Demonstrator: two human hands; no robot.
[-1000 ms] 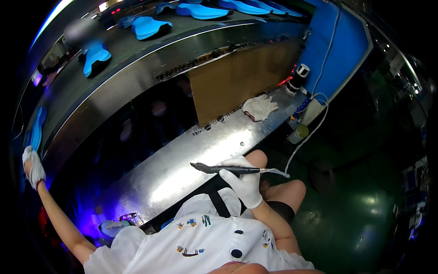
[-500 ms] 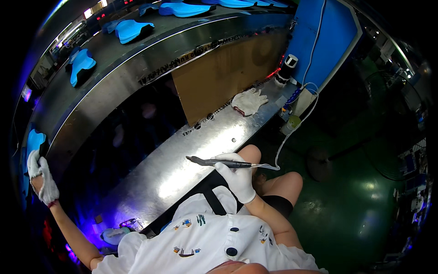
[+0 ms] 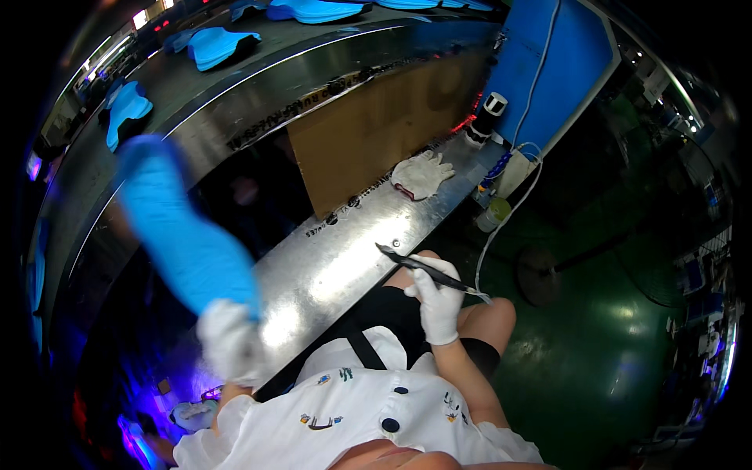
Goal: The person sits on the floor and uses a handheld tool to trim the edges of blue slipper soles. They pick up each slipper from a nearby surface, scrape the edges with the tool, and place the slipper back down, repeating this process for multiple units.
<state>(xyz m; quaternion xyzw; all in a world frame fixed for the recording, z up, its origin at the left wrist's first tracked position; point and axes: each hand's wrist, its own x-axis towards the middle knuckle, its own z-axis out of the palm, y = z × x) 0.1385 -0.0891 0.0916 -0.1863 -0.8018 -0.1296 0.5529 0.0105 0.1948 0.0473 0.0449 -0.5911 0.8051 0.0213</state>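
My left hand (image 3: pixel 232 345), in a white glove, holds a long blue shoe sole (image 3: pixel 184 243) by its near end. The sole is tilted up to the left over the metal bench (image 3: pixel 345 243), its far end blurred by motion. My gloved right hand (image 3: pixel 440 309) is closed round a black pen-shaped brush (image 3: pixel 435 274) at the bench's near edge. The brush tip points left, and a thin white tube (image 3: pixel 481 258) runs from its back end. Apart from the sole, the brush touches nothing in front of it.
A curved conveyor (image 3: pixel 164 149) at the far left carries several blue soles (image 3: pixel 222 47). A brown cardboard sheet (image 3: pixel 384 129) stands along the bench's back. An off-white glove (image 3: pixel 423 174), a black-and-white cylinder (image 3: pixel 487 117) and a blue panel (image 3: pixel 540 63) are at the right end.
My left hand has come back from the conveyor's left side with a blue sole in it. My right hand has moved slightly right, and the brush now slants down to the right.
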